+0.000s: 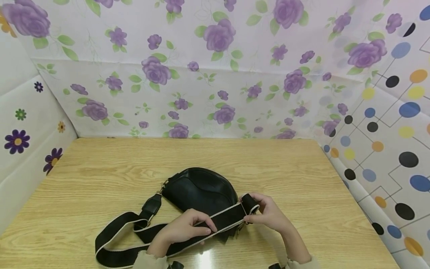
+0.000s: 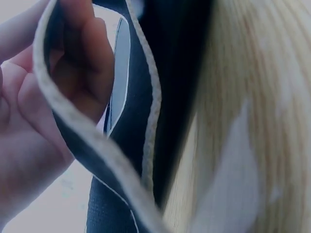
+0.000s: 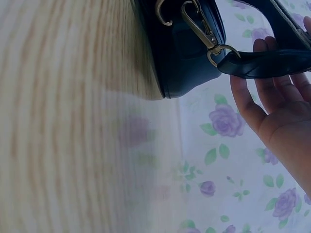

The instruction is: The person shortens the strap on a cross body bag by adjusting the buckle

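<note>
A black half-moon bag (image 1: 201,188) lies on the wooden table, its wide black strap (image 1: 117,257) edged in white looping out to the left. Across the strap in front of the bag, my left hand (image 1: 183,228) grips the band with curled fingers; in the left wrist view the strap (image 2: 104,145) bends round beside them. At the bag's right end, my right hand (image 1: 270,215) pinches a folded loop of strap beside a slider. The right wrist view has a gold swivel clasp (image 3: 201,29) hooked to a ring on the strap's leather end (image 3: 262,64), with the fingers behind that end.
The wood-grain table (image 1: 134,160) runs back to a wall covering with purple flowers (image 1: 220,35). A dotted covering (image 1: 408,158) stands along the right edge and a flowered white one (image 1: 20,112) along the left. A leather strap tab (image 1: 152,205) lies left of the bag.
</note>
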`<state>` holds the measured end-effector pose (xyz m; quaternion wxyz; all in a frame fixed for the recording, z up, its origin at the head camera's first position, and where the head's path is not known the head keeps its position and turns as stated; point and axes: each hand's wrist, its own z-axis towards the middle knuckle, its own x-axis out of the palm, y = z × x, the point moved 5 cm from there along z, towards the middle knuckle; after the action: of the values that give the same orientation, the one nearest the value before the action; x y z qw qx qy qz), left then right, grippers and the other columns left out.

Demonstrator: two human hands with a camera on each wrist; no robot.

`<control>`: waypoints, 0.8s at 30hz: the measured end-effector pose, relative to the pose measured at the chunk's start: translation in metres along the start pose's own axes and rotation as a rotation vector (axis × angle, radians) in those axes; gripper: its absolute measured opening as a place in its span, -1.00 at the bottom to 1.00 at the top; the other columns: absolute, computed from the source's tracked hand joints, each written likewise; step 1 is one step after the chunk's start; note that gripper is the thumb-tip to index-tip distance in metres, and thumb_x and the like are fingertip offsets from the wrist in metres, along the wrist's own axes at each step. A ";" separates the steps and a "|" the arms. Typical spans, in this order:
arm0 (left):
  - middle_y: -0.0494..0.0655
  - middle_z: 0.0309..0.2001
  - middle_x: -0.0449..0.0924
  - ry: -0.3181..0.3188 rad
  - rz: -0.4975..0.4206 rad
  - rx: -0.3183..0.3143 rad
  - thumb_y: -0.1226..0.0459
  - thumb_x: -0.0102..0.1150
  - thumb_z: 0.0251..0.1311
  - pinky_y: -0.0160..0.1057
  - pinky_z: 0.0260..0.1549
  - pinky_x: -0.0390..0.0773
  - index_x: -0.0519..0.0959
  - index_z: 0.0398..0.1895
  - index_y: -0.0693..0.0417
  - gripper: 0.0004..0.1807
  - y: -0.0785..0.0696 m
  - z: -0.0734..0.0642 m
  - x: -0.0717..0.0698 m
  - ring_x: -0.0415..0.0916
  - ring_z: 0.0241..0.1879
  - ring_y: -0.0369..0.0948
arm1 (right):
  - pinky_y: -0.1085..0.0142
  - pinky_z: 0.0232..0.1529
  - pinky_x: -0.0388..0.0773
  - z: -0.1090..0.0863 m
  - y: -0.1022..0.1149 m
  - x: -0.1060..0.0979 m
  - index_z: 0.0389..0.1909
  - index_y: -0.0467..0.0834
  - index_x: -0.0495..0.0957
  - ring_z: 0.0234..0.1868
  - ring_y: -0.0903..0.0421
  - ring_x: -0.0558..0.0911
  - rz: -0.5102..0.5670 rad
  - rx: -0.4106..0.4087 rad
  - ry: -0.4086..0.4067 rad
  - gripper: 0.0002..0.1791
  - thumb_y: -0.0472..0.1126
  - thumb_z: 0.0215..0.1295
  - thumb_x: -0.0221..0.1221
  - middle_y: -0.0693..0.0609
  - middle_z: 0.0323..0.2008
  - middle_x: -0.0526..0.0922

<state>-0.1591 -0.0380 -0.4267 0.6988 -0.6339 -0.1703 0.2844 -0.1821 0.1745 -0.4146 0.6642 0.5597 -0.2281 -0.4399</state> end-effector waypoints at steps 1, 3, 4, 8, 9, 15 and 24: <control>0.19 -0.45 0.55 0.005 -0.009 0.005 0.41 0.04 0.17 -0.25 -0.48 0.53 0.54 -0.26 0.40 -0.83 0.000 -0.001 0.000 0.51 -0.62 -0.17 | 0.24 -0.14 0.43 0.000 0.000 0.000 -0.14 -0.37 0.45 -0.12 0.05 0.50 -0.003 -0.010 0.003 -0.63 -0.52 -0.05 0.24 -0.16 -0.16 0.54; 0.22 -0.45 0.54 0.015 -0.025 0.015 0.41 0.03 0.18 -0.23 -0.47 0.53 0.53 -0.26 0.41 -0.82 0.000 -0.002 0.000 0.52 -0.62 -0.13 | 0.25 -0.13 0.43 0.000 0.001 0.001 -0.14 -0.39 0.44 -0.12 0.05 0.51 -0.009 -0.027 0.010 -0.62 -0.52 -0.05 0.24 -0.15 -0.15 0.54; 0.24 -0.44 0.54 0.019 -0.030 0.020 0.41 0.02 0.18 -0.23 -0.47 0.53 0.53 -0.25 0.41 -0.82 0.000 -0.002 -0.001 0.52 -0.62 -0.12 | 0.25 -0.12 0.42 0.000 0.002 0.001 -0.14 -0.40 0.44 -0.11 0.05 0.51 -0.010 -0.033 0.012 -0.62 -0.52 -0.06 0.24 -0.15 -0.14 0.54; 0.25 -0.41 0.54 0.032 -0.043 0.036 0.41 0.01 0.19 -0.22 -0.44 0.54 0.52 -0.24 0.43 -0.80 0.000 -0.005 -0.002 0.53 -0.61 -0.07 | 0.25 -0.11 0.42 -0.001 0.002 0.001 -0.11 -0.41 0.43 -0.11 0.06 0.51 -0.010 -0.045 0.025 -0.59 -0.53 -0.06 0.24 -0.13 -0.12 0.53; 0.25 -0.40 0.54 0.036 -0.045 0.042 0.41 0.00 0.20 -0.21 -0.44 0.54 0.52 -0.24 0.43 -0.80 -0.001 -0.005 -0.002 0.52 -0.61 -0.03 | 0.25 -0.12 0.42 -0.001 0.001 0.001 -0.10 -0.41 0.43 -0.12 0.06 0.51 -0.010 -0.046 0.030 -0.58 -0.53 -0.06 0.24 -0.13 -0.12 0.53; 0.27 -0.38 0.54 0.057 -0.045 0.081 0.41 -0.01 0.21 -0.14 -0.44 0.54 0.51 -0.23 0.46 -0.79 -0.002 -0.007 -0.002 0.47 -0.61 0.13 | 0.24 -0.15 0.42 -0.001 0.000 0.001 -0.08 -0.42 0.42 -0.18 0.07 0.51 -0.004 -0.046 0.045 -0.57 -0.54 -0.07 0.24 -0.12 -0.15 0.53; 0.29 -0.48 0.52 0.062 -0.037 0.087 0.41 -0.01 0.20 -0.20 -0.52 0.54 0.51 -0.25 0.48 -0.79 -0.005 -0.011 -0.004 0.47 -0.66 0.09 | 0.24 -0.14 0.42 -0.001 -0.003 0.000 -0.12 -0.34 0.46 -0.17 0.05 0.52 -0.008 -0.013 0.034 -0.60 -0.51 -0.08 0.26 -0.10 -0.17 0.54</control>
<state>-0.1548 -0.0497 -0.4232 0.7357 -0.6083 -0.1477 0.2588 -0.1825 0.1755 -0.4176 0.6700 0.5636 -0.2116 -0.4344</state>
